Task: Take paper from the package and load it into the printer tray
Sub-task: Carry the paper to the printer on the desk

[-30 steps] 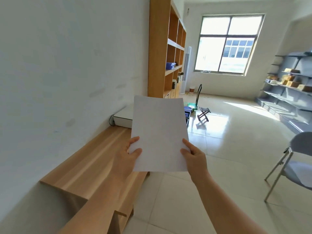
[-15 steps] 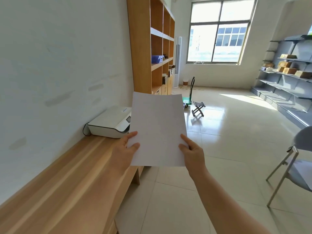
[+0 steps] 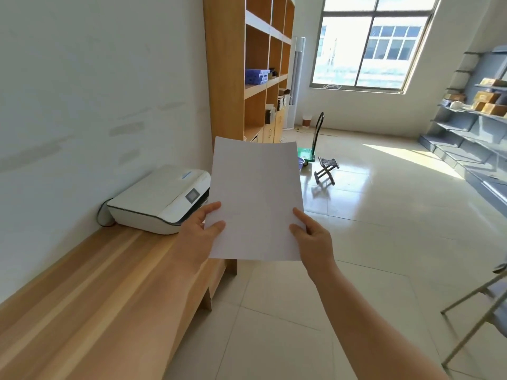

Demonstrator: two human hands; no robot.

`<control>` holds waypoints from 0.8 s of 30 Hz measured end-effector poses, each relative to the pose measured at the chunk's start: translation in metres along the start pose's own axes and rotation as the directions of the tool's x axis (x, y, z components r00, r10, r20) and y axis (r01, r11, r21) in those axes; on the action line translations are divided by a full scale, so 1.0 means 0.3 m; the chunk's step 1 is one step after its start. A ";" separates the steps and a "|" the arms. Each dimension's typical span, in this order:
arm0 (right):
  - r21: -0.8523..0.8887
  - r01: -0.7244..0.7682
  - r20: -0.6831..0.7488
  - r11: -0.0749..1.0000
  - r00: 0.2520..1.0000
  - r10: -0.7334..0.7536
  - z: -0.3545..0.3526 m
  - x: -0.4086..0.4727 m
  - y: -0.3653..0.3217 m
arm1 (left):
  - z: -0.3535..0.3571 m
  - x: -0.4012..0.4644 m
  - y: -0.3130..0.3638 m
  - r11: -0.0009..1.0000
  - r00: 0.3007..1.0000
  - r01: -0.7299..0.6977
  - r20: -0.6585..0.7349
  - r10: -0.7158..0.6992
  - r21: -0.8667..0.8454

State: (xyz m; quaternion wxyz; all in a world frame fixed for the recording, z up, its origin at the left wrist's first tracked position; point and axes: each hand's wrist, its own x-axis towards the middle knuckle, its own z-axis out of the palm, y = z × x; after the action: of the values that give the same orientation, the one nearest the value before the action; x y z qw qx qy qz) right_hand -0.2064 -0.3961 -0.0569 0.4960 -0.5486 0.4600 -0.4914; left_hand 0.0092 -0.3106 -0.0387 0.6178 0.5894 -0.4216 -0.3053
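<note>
I hold a white sheaf of paper [image 3: 256, 198] upright in front of me, its top edge slightly curled. My left hand [image 3: 198, 235] pinches its lower left edge and my right hand [image 3: 315, 238] pinches its lower right edge. A white printer [image 3: 157, 200] with a small grey screen sits on the wooden bench [image 3: 90, 292] against the left wall, just left of and behind the paper. The paper hides the printer's right end. No paper package is in view.
A tall wooden bookshelf [image 3: 247, 69] stands behind the printer. A folding stool [image 3: 326, 170] and a green hand cart [image 3: 311, 149] stand on the tiled floor ahead. Grey metal shelving [image 3: 474, 127] lines the right wall, and a folding chair [image 3: 482, 300] is at the right edge.
The view has moved forward along the bench, so the printer is now nearer and fully exposed to the left of the paper. Both hands keep the same grip on the paper.
</note>
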 end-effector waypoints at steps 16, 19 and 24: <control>-0.146 0.010 -0.002 0.989 1.000 -0.011 0.014 0.803 0.103 | 0.307 0.774 -0.188 0.999 1.000 0.008 0.015 -0.009 0.034; -0.161 0.024 0.057 0.987 0.998 -0.015 0.001 0.962 0.157 | 0.372 0.877 -0.232 0.997 0.999 0.025 -0.030 -0.023 0.067; -0.198 0.056 0.220 0.978 0.975 -0.012 0.018 1.249 0.197 | 0.460 1.019 -0.264 0.993 0.980 0.109 -0.170 -0.099 0.053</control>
State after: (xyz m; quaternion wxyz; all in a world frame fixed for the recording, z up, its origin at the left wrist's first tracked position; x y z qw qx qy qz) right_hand -0.1669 -0.7723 -0.0847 0.4760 -0.6547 0.4413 -0.3873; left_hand 0.0372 -0.6523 -0.0746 0.6153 0.6532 -0.3462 -0.2734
